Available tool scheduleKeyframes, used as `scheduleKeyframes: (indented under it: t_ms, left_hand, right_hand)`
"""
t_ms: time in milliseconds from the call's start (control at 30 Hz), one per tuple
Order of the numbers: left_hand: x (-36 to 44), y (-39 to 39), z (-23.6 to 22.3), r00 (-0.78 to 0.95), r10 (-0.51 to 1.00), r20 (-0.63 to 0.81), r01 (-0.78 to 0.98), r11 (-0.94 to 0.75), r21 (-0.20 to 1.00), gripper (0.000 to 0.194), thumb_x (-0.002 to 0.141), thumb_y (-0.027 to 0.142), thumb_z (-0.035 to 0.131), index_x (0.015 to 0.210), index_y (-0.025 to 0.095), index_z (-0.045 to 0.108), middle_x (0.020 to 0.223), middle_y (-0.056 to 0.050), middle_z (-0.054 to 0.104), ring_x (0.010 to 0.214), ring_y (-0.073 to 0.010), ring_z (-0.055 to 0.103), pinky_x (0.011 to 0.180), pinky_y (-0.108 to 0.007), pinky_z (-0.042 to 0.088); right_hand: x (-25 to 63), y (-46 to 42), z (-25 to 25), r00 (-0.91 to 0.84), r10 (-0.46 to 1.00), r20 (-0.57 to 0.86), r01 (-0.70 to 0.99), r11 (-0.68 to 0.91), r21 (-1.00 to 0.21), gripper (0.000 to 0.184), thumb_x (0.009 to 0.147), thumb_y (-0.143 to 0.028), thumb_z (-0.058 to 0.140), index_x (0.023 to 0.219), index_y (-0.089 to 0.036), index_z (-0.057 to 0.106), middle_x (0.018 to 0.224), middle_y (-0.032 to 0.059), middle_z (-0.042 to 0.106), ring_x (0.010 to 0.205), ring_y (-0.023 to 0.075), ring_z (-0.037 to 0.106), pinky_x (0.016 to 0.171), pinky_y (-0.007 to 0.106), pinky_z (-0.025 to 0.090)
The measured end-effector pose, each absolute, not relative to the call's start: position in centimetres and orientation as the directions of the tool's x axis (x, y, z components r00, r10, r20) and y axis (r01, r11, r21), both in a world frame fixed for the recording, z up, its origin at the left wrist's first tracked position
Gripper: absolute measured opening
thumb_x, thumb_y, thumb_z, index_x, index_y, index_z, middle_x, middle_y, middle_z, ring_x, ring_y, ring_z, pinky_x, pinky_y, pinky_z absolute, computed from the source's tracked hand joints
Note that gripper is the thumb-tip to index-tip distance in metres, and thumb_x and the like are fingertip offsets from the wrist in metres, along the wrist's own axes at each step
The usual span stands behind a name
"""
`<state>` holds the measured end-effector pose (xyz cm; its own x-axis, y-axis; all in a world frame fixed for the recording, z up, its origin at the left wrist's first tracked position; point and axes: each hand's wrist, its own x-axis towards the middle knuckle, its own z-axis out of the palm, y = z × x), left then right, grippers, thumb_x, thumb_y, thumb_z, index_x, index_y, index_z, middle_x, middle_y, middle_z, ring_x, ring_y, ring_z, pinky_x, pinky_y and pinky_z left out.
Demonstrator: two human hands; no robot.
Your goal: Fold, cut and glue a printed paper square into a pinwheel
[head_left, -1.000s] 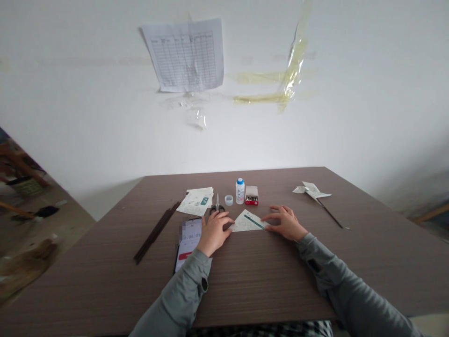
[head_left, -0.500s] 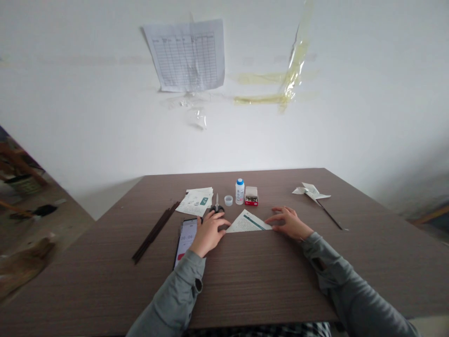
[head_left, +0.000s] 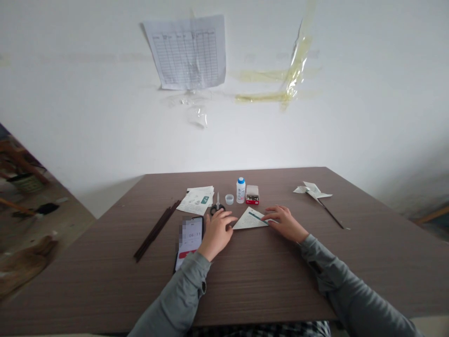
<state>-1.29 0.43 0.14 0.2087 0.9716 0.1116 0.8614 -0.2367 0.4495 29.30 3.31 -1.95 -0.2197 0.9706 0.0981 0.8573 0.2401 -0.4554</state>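
A sheet of printed paper folded into a triangle [head_left: 249, 220] lies flat on the table, its long edge toward me. My left hand [head_left: 218, 230] is at its left corner, fingers spread, thumb close to the paper. From the other side my right hand [head_left: 285, 222] rests its fingertips on the right part of the triangle, fingers apart. Just beyond my left hand are black-handled scissors [head_left: 218, 207], partly hidden by the fingers. A phone [head_left: 191, 238] showing a timer lies left of my left wrist.
Behind the triangle stand a small plastic cup [head_left: 229, 200], a white bottle with blue cap [head_left: 240, 191] and a red box of small metal pieces [head_left: 252, 195]. Printed sheets [head_left: 196, 200] and dark sticks [head_left: 156, 230] lie left. A paper pinwheel [head_left: 313, 190] on a stick lies right.
My left hand has shifted right, uncovering more of the phone. My right hand has moved left, its fingers now over the triangle's right part. The triangle has moved slightly right in view.
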Motion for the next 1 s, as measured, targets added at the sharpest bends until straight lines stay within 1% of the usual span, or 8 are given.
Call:
scheduleKeyframes:
  t_ms: [67,167,267,400,467,567,767,1000]
  left_hand:
    - [-0.4,0.2,-0.2,0.211,0.971,0.110,0.865,-0.238,0.442,0.050,0.115,0.008,0.074,0.147,0.036,0.100,0.178,-0.010,0.087,0.184,-0.0422,0.065,0.157,-0.085,0.041]
    - [0.6,0.2,-0.7,0.237,0.967,0.089,0.870,-0.252,0.424,0.042,0.120,0.018,0.077,0.152,0.035,0.098,0.178,-0.010,0.087,0.185,-0.0425,0.063,0.159,-0.085,0.038]
    - [1.2,0.2,-1.0,0.257,0.963,0.086,0.877,-0.269,0.397,0.042,0.119,0.016,0.076,0.149,0.035,0.098,0.174,-0.010,0.089,0.183,-0.0428,0.064,0.158,-0.086,0.037]
    - [1.6,0.2,-0.9,0.249,0.961,0.119,0.888,-0.276,0.368,0.049,0.120,0.011,0.069,0.154,0.034,0.096,0.175,-0.009,0.089,0.182,-0.0404,0.066,0.158,-0.083,0.038]
    - [1.8,0.1,-0.8,0.244,0.963,0.117,0.889,-0.270,0.371,0.049,0.122,0.012,0.067,0.156,0.035,0.094,0.174,-0.008,0.089,0.181,-0.0397,0.067,0.158,-0.082,0.039]
    - [2.0,0.0,-0.5,0.244,0.966,0.087,0.890,-0.259,0.374,0.039,0.125,0.017,0.069,0.149,0.033,0.096,0.172,-0.008,0.090,0.179,-0.0402,0.067,0.158,-0.080,0.039]
    - [2.2,0.1,0.0,0.230,0.970,0.078,0.893,-0.242,0.379,0.018,0.119,0.019,0.084,0.130,0.028,0.095,0.164,-0.011,0.091,0.170,-0.0400,0.072,0.154,-0.075,0.044]
    - [2.6,-0.1,0.5,0.194,0.979,0.064,0.907,-0.204,0.367,0.010,0.120,0.021,0.085,0.124,0.027,0.092,0.157,-0.009,0.091,0.166,-0.0384,0.072,0.154,-0.073,0.043]
  right_hand:
    - [28.5,3.2,-2.4,-0.242,0.963,0.115,0.842,0.267,-0.469,0.039,0.112,-0.024,0.072,0.129,-0.034,0.106,0.165,0.0106,0.090,0.170,0.0429,0.071,0.153,0.065,0.050]
    - [27.2,2.8,-3.0,-0.263,0.958,0.113,0.833,0.284,-0.474,0.039,0.114,-0.028,0.074,0.138,-0.035,0.104,0.167,0.0103,0.088,0.168,0.0428,0.071,0.146,0.064,0.057]
    - [26.2,2.3,-3.1,-0.288,0.949,0.128,0.825,0.314,-0.470,0.040,0.114,-0.029,0.075,0.141,-0.034,0.103,0.161,0.0112,0.089,0.162,0.0428,0.074,0.142,0.062,0.060]
    - [25.8,2.3,-3.1,-0.283,0.947,0.150,0.823,0.321,-0.469,0.035,0.113,-0.031,0.078,0.136,-0.034,0.104,0.147,0.0108,0.090,0.148,0.0417,0.078,0.134,0.056,0.064]
    - [25.7,2.5,-3.2,-0.277,0.949,0.148,0.827,0.314,-0.466,0.030,0.112,-0.036,0.083,0.131,-0.037,0.105,0.141,0.0112,0.089,0.143,0.0428,0.079,0.129,0.059,0.066]
    - [25.6,2.8,-3.5,-0.286,0.947,0.145,0.821,0.320,-0.473,0.025,0.111,-0.040,0.087,0.126,-0.042,0.106,0.136,0.0106,0.089,0.139,0.0451,0.079,0.126,0.063,0.067]
    - [25.3,3.1,-4.1,-0.293,0.940,0.176,0.791,0.342,-0.508,0.029,0.111,-0.036,0.085,0.128,-0.045,0.106,0.140,0.0078,0.094,0.142,0.0465,0.080,0.130,0.070,0.064]
    - [25.3,3.4,-4.0,-0.263,0.952,0.160,0.788,0.307,-0.534,0.028,0.106,-0.033,0.090,0.130,-0.036,0.105,0.152,0.0098,0.095,0.152,0.0455,0.080,0.139,0.071,0.059]
